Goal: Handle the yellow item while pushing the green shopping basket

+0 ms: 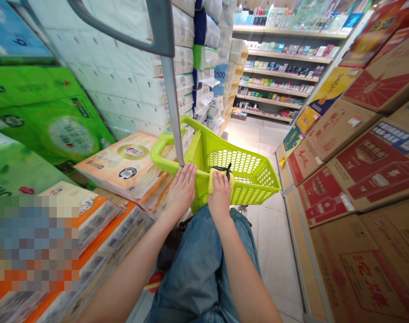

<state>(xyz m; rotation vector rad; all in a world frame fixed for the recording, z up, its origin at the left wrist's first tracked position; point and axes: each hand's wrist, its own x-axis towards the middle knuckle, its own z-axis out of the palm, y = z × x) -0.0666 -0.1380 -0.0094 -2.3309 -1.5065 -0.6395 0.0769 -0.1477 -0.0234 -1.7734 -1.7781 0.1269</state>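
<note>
My left hand point(181, 187) is closed over the near rim of a lime-green shopping trolley basket point(248, 190), beside the foot of its grey pole point(172, 103). The fingers reach over the edge and the thumb is hidden. In my right hand point(219, 197) is a soft yellow cloth point(211, 181) with a black strap, pressed at the basket's near side. Its exact kind is partly hidden by my fingers. Through the perforated walls of the basket I see the light floor. The pole rises to a dark grey handle point(162, 31).
My knees point(201, 251) are close against the basket. Tissue packs point(124, 161) are stacked on the left, with white packs point(130, 85) behind. Printed cartons point(355, 264) line the right. Stocked shelves point(275, 80) stand at the end of the tiled aisle point(258, 125).
</note>
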